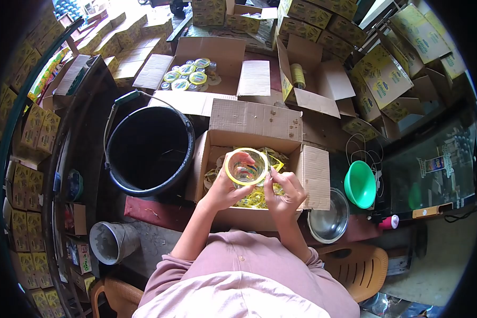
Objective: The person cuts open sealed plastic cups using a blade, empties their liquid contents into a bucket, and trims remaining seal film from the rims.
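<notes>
Clear yellow-rimmed tub (247, 169): left hand (228, 189) clamped round side, right hand (285, 193) pinching rim; slack grip could drop it into carton (249, 139).

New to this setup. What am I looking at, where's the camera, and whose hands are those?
No robot here: one picture, from a camera on a person's head, looking forward and down, so the bare hands are the wearer's own. The left hand holds a clear cup with a yellow rim. The right hand has its fingertips at the rim's right side; whether they pinch anything is too small to tell. Below is an open cardboard box with yellow pieces inside. A black bucket stands left of it, a green bowl to the right. The dark edges come from the wide lens.
</notes>
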A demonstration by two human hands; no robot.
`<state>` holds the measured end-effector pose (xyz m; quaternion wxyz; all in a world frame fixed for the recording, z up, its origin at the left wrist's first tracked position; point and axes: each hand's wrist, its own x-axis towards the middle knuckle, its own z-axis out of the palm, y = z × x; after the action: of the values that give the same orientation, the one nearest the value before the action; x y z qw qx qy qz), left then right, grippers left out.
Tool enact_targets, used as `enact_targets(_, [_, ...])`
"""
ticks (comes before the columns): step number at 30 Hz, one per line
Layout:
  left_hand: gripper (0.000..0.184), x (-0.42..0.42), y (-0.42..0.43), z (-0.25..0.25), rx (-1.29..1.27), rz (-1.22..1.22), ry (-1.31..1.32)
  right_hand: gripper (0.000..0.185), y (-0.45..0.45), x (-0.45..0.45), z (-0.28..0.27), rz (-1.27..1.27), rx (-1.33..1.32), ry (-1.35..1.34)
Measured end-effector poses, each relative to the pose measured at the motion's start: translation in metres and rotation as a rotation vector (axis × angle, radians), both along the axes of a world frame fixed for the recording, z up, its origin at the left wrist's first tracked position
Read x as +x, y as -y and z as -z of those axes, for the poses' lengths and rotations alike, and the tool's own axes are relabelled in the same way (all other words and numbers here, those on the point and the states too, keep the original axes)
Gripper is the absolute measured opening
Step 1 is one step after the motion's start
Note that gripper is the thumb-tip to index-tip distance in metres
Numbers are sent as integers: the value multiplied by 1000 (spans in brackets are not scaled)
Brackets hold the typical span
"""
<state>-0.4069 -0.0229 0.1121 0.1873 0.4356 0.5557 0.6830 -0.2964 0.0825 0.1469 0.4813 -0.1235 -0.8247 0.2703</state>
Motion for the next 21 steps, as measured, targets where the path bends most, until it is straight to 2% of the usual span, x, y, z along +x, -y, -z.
enact_targets(6, [58, 2, 0, -3, -50, -33, -60, 26, 0, -2, -4, 41, 33, 47])
enact_targets(12, [56, -1, 3, -6, -73, -4, -100, 30, -11, -3, -2, -72, -54, 22])
enact_targets(21, [58, -5, 5, -5, -67, -3, -63, 24, -8, 4, 4, -88, -94, 16])
